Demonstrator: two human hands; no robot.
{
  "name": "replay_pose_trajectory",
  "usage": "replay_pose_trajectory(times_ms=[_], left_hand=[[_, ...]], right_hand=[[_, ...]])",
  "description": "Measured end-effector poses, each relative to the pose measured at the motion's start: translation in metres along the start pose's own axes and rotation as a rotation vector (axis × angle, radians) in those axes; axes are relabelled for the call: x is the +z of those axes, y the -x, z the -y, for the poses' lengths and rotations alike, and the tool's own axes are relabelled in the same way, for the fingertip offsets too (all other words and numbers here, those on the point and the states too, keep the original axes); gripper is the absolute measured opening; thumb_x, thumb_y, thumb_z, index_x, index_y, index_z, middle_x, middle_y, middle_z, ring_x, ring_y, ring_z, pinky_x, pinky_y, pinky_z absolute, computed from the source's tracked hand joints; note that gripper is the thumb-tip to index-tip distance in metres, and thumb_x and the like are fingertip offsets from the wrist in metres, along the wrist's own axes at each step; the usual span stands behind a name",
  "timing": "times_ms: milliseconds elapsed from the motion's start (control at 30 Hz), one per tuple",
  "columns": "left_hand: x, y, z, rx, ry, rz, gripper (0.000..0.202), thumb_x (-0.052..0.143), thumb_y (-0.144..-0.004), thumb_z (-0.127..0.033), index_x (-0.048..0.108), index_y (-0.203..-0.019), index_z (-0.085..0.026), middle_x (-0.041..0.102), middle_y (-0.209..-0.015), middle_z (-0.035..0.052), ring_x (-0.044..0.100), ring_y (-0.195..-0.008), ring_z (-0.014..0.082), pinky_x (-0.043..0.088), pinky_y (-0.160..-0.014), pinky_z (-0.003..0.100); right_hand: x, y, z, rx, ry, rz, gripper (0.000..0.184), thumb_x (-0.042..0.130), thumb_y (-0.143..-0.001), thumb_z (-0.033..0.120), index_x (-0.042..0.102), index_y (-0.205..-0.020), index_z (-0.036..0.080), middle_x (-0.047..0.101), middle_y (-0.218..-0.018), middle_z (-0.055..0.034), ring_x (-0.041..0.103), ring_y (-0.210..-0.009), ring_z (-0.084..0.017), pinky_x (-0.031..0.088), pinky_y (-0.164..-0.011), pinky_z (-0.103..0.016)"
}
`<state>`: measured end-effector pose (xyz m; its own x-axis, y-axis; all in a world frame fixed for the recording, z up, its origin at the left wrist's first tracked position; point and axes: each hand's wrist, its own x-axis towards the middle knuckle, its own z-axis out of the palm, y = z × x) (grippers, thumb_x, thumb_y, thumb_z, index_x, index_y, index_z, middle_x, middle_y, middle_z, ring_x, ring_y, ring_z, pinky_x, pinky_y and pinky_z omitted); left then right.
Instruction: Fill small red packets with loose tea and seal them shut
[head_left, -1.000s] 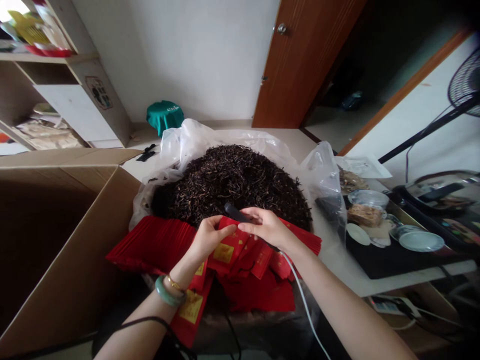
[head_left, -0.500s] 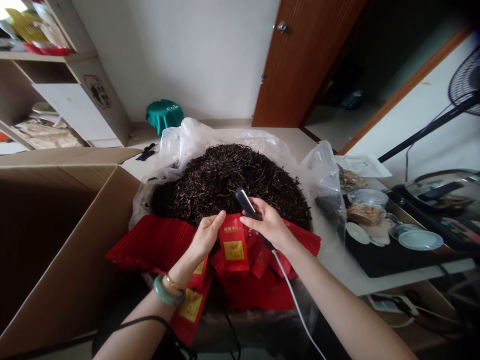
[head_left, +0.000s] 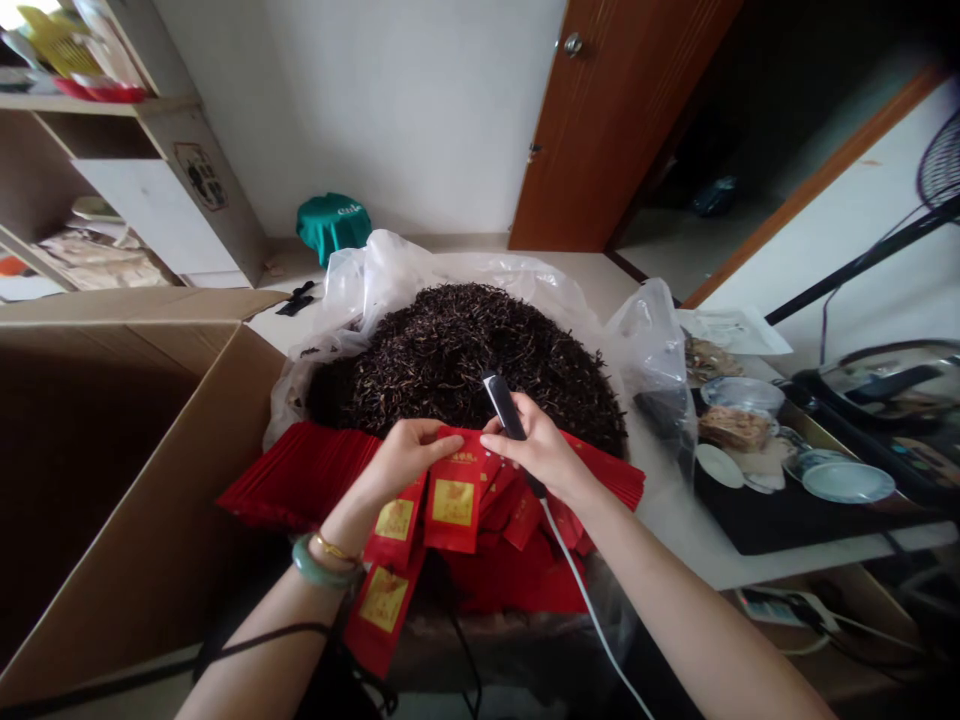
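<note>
My left hand (head_left: 416,455) pinches the top edge of a red tea packet (head_left: 453,505) with a gold label, held upright. My right hand (head_left: 534,445) is closed around a slim black corded handheld device (head_left: 504,405), its tip pointing up and away. A white cord (head_left: 581,575) runs down from its lower end. The right thumb and a fingertip meet at the packet's top right corner; whether they grip it I cannot tell. Behind both hands rises a heap of dark loose tea leaves (head_left: 472,340) in a clear plastic bag (head_left: 649,330).
A row of red packets (head_left: 296,475) lies left of my hands, with more loose red packets (head_left: 517,580) below. An open cardboard box (head_left: 247,400) stands at the left. On the right, a black tray (head_left: 757,525) bears dishes. A teal-covered stool (head_left: 334,225) is by the wall.
The left hand has turned, its thumb now lying across the packet's top. The packet has shifted slightly left. The device's tip has tilted a little to the right in my right hand.
</note>
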<state>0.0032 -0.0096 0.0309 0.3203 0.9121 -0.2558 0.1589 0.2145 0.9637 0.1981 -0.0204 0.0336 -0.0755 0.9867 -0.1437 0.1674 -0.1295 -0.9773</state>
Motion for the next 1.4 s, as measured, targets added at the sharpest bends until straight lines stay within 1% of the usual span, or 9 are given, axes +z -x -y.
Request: replay_pose_trajectory(times_ms=[133, 267, 533, 667, 800, 867, 1000, 1167, 1400], left_hand=[[-0.035, 0.004, -0.011, -0.04, -0.131, -0.019, 0.04, 0.076, -0.057, -0.035, 0.069, -0.092, -0.015, 0.068, -0.064, -0.0007, 0.059, -0.055, 0.0147, 0.044, -0.052, 0.023], [-0.055, 0.001, -0.004, -0.031, -0.428, 0.013, 0.036, 0.071, -0.058, -0.03, 0.07, -0.091, -0.017, 0.065, -0.058, -0.0027, 0.059, -0.054, 0.0156, 0.043, -0.051, 0.023], [-0.055, -0.008, 0.014, 0.038, -0.949, 0.012, 0.03, 0.059, -0.07, -0.02, 0.07, -0.098, -0.021, 0.073, -0.093, 0.0054, 0.066, -0.087, 0.0223, 0.046, -0.078, 0.027], [-0.059, -0.004, 0.011, 0.032, -1.092, -0.004, 0.038, 0.053, -0.075, -0.015, 0.065, -0.111, -0.019, 0.072, -0.098, 0.0079, 0.066, -0.094, 0.0237, 0.046, -0.084, 0.03], [-0.057, 0.006, -0.001, 0.186, -1.196, -0.099, 0.034, 0.052, -0.078, -0.016, 0.064, -0.11, -0.018, 0.068, -0.107, 0.0104, 0.06, -0.106, 0.0263, 0.04, -0.096, 0.035], [-0.046, 0.014, -0.009, 0.265, -1.195, 0.008, 0.024, 0.057, -0.079, -0.022, 0.066, -0.101, -0.019, 0.067, -0.101, 0.0079, 0.059, -0.099, 0.0246, 0.041, -0.092, 0.034], [-0.015, 0.025, -0.013, 0.331, -1.233, 0.423, 0.027, 0.075, -0.07, -0.029, 0.066, -0.095, -0.021, 0.067, -0.096, 0.0032, 0.055, -0.094, 0.0221, 0.04, -0.086, 0.031], [0.002, 0.02, 0.004, 0.34, -1.355, 0.429, 0.041, 0.085, -0.06, -0.034, 0.068, -0.096, -0.021, 0.069, -0.095, 0.0037, 0.05, -0.096, 0.0254, 0.036, -0.081, 0.033], [-0.005, 0.007, 0.017, 0.398, -1.333, 0.5, 0.021, 0.08, -0.068, -0.038, 0.075, -0.088, -0.03, 0.072, -0.092, -0.0005, 0.048, -0.095, 0.0232, 0.03, -0.078, 0.032]], right_hand=[[-0.011, -0.005, 0.002, 0.022, 0.063, -0.017, 0.064, 0.076, -0.06, 0.043, 0.049, -0.114, 0.019, 0.064, -0.08, 0.0014, 0.05, -0.05, -0.01, 0.039, -0.045, -0.025], [-0.021, -0.009, 0.0, 0.023, 0.109, -0.015, 0.059, 0.073, -0.063, 0.045, 0.052, -0.111, 0.019, 0.065, -0.083, -0.001, 0.048, -0.049, -0.009, 0.036, -0.042, -0.024], [-0.033, -0.016, -0.009, -0.007, 0.388, -0.021, 0.04, 0.073, -0.067, 0.039, 0.058, -0.1, 0.02, 0.069, -0.085, -0.0028, 0.063, -0.069, -0.017, 0.048, -0.065, -0.03], [-0.038, -0.018, -0.011, 0.021, 0.654, -0.071, 0.047, 0.076, -0.066, 0.03, 0.06, -0.108, 0.019, 0.072, -0.098, -0.0082, 0.067, -0.091, -0.026, 0.049, -0.081, -0.036], [-0.04, -0.018, -0.012, 0.023, 0.798, -0.082, 0.047, 0.075, -0.069, 0.027, 0.061, -0.113, 0.019, 0.071, -0.107, -0.012, 0.066, -0.099, -0.03, 0.049, -0.083, -0.037], [-0.041, -0.017, -0.013, 0.017, 0.841, -0.067, 0.045, 0.073, -0.071, 0.027, 0.062, -0.113, 0.018, 0.071, -0.107, -0.0124, 0.067, -0.099, -0.031, 0.05, -0.083, -0.038], [-0.042, -0.011, -0.024, -0.052, 0.893, -0.029, 0.055, 0.075, -0.071, 0.031, 0.058, -0.122, 0.017, 0.068, -0.115, -0.0134, 0.065, -0.106, -0.031, 0.049, -0.088, -0.038], [-0.047, -0.003, -0.043, -0.178, 0.929, 0.013, 0.066, 0.078, -0.069, 0.035, 0.054, -0.128, 0.016, 0.066, -0.119, -0.0145, 0.063, -0.107, -0.03, 0.048, -0.092, -0.041], [-0.054, -0.006, -0.064, -0.292, 1.082, -0.012, 0.061, 0.075, -0.073, 0.038, 0.057, -0.124, 0.011, 0.066, -0.107, -0.0156, 0.06, -0.102, -0.032, 0.049, -0.091, -0.046]])
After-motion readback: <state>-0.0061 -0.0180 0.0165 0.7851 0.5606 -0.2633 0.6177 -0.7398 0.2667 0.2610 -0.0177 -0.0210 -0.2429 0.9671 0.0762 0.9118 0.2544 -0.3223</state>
